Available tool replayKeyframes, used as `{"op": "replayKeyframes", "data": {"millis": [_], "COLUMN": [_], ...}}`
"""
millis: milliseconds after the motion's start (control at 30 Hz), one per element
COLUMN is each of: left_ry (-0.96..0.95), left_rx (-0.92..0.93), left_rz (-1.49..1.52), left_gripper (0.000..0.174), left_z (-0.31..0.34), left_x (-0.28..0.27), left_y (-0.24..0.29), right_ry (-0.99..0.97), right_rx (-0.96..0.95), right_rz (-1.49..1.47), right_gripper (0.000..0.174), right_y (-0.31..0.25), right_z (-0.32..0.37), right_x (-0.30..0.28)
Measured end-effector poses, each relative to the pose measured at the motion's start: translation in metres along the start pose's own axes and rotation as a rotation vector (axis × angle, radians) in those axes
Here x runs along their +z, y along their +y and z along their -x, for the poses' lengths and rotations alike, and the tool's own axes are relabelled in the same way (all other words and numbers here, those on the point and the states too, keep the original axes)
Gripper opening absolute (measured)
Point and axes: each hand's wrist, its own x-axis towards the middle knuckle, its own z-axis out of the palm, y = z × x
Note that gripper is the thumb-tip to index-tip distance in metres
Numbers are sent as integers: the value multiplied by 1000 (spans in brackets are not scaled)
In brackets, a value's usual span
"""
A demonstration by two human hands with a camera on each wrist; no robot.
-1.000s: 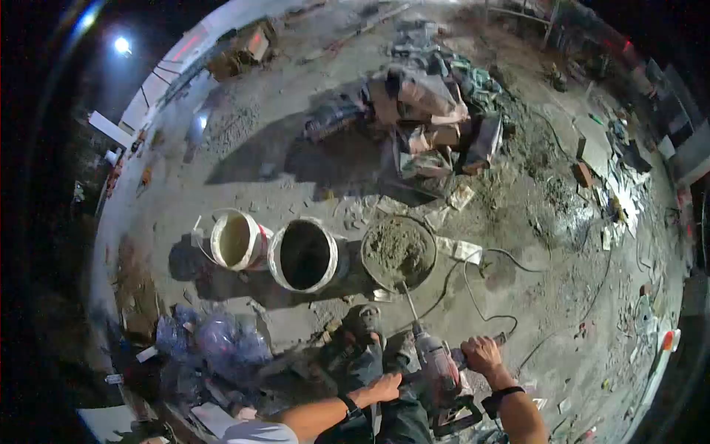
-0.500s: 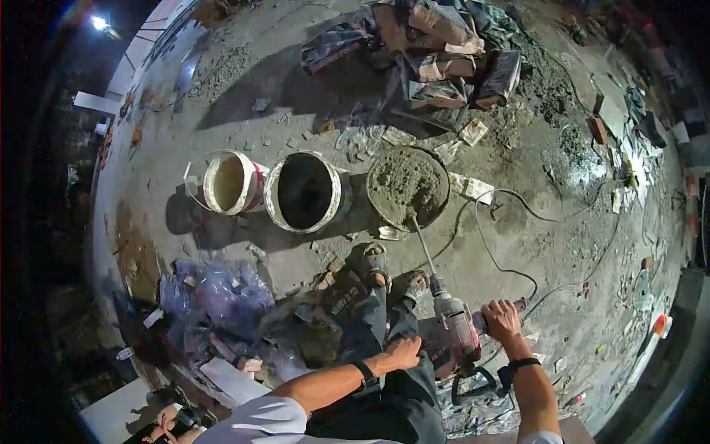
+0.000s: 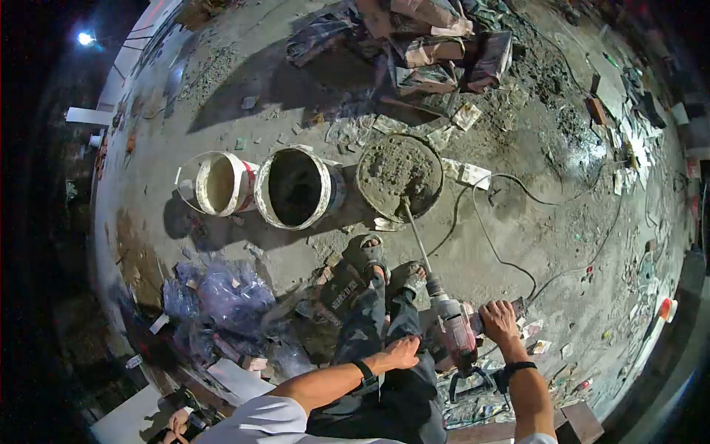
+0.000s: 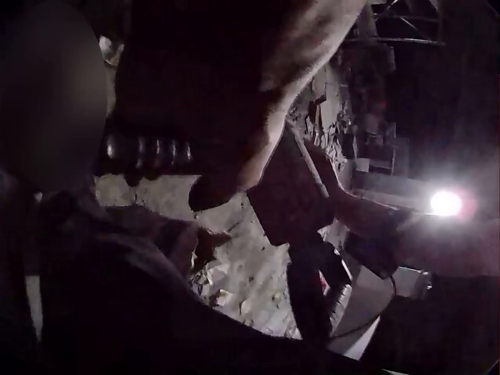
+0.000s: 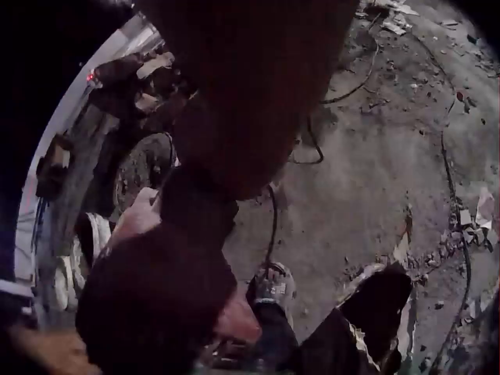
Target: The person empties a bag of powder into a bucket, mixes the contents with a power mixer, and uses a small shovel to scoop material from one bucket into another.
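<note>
A red and grey power drill (image 3: pixel 457 329) slants in front of the person's legs. Its long metal shaft (image 3: pixel 418 240) runs into the grey wet mix (image 3: pixel 396 166) inside a round bucket (image 3: pixel 359 181). My right hand (image 3: pixel 500 321) grips a dark handle on the drill's right side, fingers wrapped over it. On the other side, my left hand (image 3: pixel 401 353) is curled in front of the thigh, around the drill's side handle. The left wrist view shows a ribbed black grip (image 4: pixel 148 151) beside that hand. The shaft's lower end is hidden in the mix.
Two white buckets stand to the left, one dark inside (image 3: pixel 260 196), one with pale contents (image 3: pixel 238 181). A power cord (image 3: pixel 510 263) loops over the floor at right. Torn bags (image 3: pixel 433 52) are heaped beyond. Clear plastic (image 3: pixel 222 292) lies at left, near the sandalled feet (image 3: pixel 373 251).
The head view has tilted down, so buckets and bags sit higher in the picture. Both hands keep their hold on the drill, and its shaft stays in the mix.
</note>
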Motion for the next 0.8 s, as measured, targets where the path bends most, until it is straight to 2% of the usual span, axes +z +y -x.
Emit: {"op": "replayKeyframes", "data": {"millis": [167, 267, 333, 367, 433, 467, 567, 633, 700, 767, 800], "left_ry": [-75, -68, -84, -85, -218, -122, -189, -169, -248, -412, -267], "left_rx": [11, 117, -38, -37, -48, -39, -34, 0, -28, -147, 19], "left_rz": [-33, -204, -69, -70, -46, 26, 59, 67, 72, -37, 95], "left_gripper": [45, 46, 45, 45, 60, 45, 43, 43, 44, 47, 63], "left_z": [-7, -11, -12, -12, -11, -9, 7, 22, 42, 47, 38], "left_x": [17, 40, 39, 38, 37, 38, -1, -18, -64, -87, -41], "left_y": [-11, -22, -18, -19, -26, -26, -12, -9, 13, 22, -34], "right_ry": [-17, 27, 42, 57, 79, 56, 29, -15, 136, -122, 53], "right_rx": [37, 28, 17, 6, 5, 7, 14, 42, -29, -41, -83], "right_rz": [-2, 31, 25, 16, 31, 43, 117, 67, 89, 125, 110], "right_gripper": [17, 16, 15, 15, 13, 13, 14, 14, 14, 16, 17], "right_y": [-1, -5, -7, -9, -15, -16, -21, -31, -34, -47, -37], "right_z": [5, 10, 8, 9, 10, 11, 18, 14, 12, -4, -4], "right_x": [7, 5, 0, -3, -6, -8, -12, -36, -48, -105, -81]}}
